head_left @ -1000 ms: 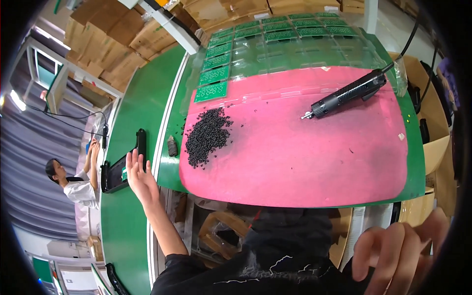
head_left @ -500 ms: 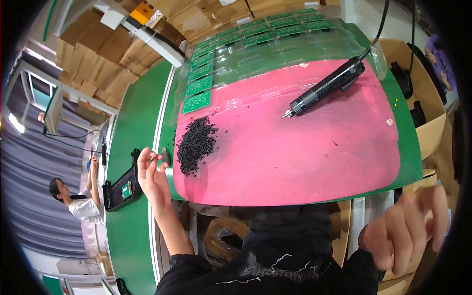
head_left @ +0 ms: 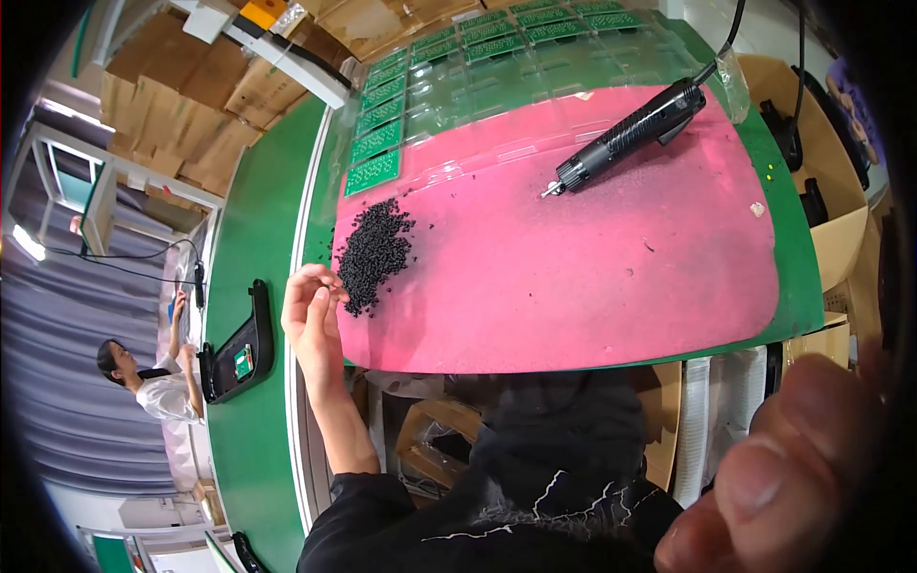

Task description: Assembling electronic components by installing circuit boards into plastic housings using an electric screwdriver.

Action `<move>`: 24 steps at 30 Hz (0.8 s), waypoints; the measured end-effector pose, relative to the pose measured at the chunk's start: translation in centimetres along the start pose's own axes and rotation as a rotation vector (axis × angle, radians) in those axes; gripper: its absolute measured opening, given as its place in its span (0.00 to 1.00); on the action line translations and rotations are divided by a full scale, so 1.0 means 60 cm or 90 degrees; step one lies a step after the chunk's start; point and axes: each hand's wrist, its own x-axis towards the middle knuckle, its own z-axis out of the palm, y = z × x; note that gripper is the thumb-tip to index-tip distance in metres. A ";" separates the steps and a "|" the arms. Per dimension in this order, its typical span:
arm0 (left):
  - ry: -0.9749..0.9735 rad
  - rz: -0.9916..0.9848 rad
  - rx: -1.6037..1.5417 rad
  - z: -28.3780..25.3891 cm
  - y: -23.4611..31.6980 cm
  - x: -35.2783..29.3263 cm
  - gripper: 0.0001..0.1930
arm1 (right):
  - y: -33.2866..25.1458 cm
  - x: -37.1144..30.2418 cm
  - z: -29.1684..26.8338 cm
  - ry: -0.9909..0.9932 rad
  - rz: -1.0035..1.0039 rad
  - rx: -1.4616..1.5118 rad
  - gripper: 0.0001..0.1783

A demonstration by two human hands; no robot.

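Observation:
My left hand (head_left: 313, 304) is at the left edge of the pink mat (head_left: 535, 315), beside a heap of small black screws or similar parts (head_left: 374, 250). Its fingers are curled and the thumb meets them in a pinch; whatever lies between them is too small to make out. Close to the camera at the lower right, my right hand (head_left: 764, 477) is raised off the table, large and blurred, its fingers bent. On the far right of the mat lies a black electric screwdriver (head_left: 626, 138), its silver bit pointing left and its cord running up. Neither hand touches it.
Behind the mat, a clear plastic tray (head_left: 439, 115) holds several green circuit boards (head_left: 373, 175). A black housing (head_left: 239, 358) with a small board sits on the green bench at left. Cardboard boxes (head_left: 831, 210) stand right. A person (head_left: 162, 387) works at the far left.
My left hand has moved slightly right, up to the black heap, its fingers closing together. My right hand has come nearer the camera and lower. The view has shifted a little.

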 end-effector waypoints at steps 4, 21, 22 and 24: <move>0.002 -0.005 0.000 -0.006 0.000 -0.012 0.11 | -0.006 -0.001 0.006 0.013 0.019 0.037 0.15; -0.101 -0.010 0.031 0.041 -0.023 0.003 0.10 | 0.001 -0.065 0.086 0.384 0.065 -0.241 0.12; -0.112 -0.003 0.024 0.047 -0.028 0.005 0.10 | -0.008 -0.091 0.107 0.506 0.130 -0.183 0.06; -0.114 -0.016 0.044 0.046 -0.038 0.001 0.10 | 0.008 -0.193 0.136 0.610 0.225 -0.032 0.06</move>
